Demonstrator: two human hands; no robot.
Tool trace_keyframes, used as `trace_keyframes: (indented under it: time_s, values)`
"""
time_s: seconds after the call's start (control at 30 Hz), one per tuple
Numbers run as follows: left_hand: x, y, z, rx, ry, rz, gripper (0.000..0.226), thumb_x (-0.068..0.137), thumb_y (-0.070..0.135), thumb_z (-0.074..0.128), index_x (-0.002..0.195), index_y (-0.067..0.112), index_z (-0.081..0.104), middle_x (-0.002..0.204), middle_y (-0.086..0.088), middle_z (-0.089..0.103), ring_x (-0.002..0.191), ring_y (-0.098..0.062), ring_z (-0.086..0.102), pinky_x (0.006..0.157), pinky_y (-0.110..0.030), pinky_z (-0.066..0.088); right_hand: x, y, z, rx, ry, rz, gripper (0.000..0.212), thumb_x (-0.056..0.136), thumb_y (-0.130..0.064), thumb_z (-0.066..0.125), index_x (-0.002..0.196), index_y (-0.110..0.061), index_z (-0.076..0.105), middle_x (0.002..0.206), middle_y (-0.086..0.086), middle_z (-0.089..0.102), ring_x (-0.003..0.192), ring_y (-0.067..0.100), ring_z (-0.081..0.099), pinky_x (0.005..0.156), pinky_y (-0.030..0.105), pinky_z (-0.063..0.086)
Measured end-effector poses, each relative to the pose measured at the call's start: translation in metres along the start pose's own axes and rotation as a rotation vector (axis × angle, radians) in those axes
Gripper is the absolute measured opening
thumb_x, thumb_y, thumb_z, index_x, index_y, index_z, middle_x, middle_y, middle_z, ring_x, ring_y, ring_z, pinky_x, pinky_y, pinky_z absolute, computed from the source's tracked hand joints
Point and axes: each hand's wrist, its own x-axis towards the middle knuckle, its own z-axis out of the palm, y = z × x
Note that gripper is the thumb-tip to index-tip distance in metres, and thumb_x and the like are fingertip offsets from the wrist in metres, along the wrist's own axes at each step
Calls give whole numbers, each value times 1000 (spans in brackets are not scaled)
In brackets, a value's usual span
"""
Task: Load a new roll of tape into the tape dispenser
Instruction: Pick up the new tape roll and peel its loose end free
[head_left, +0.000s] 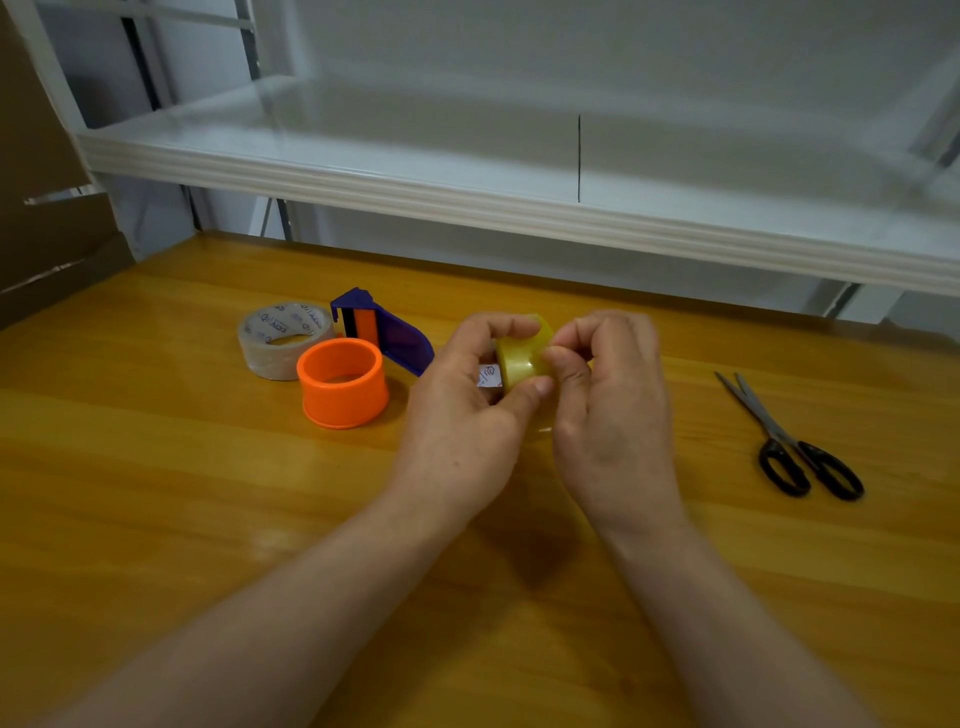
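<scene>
Between my two hands, yellow tape roll (519, 358) held above wooden table (156, 493), my left hand (467, 395) gripping it, my right hand (608, 395) pinching at its face, left of my left hand orange core (343, 384), purple dispenser (384, 327), printed tape roll (283, 338), right of my right hand black scissors (795, 441).

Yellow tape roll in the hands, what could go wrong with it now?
The right hand seems to pick at the yellow tape roll, which the left hand grips. The loose end might tear into slivers or stick back down. The roll could also slip from the fingers and bump the orange core or the purple dispenser shell lying close beside the hands.
</scene>
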Motion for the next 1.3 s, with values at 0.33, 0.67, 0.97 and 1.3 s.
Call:
trace_keyframes:
  time_s: [0.33,0.67,0.97,1.3]
  values:
    - [1,3,-4,17,33,9,27,85,14,75,101,31,60,98,-18,61,72,-47,59,58,-61,53,1,0,-5,11,-23,-56,8,92,-6,66,97,-12,65,102,3,57,86,2,48,76,7,41]
    - [2,-5,-6,87,12,26,25,83,24,73,99,37,58,94,-6,64,76,-40,64,60,-55,55,5,-1,-11,35,-152,90,27,93,-25,69,120,-24,71,122,-10,49,109,5,54,89,25,53]
    - [1,-9,-4,156,-16,33,34,76,32,72,104,41,56,95,0,65,75,-33,66,62,-57,55,5,3,-7,-208,-110,-93,9,94,-19,63,93,-14,71,97,1,68,95,20,62,79,23,42]
    - [2,-8,-4,77,-42,-10,45,74,31,74,112,43,54,107,-1,66,86,-33,71,71,-57,58,2,-2,-5,-163,-118,-72,5,94,-10,60,91,-13,63,96,2,60,91,20,56,72,25,39]
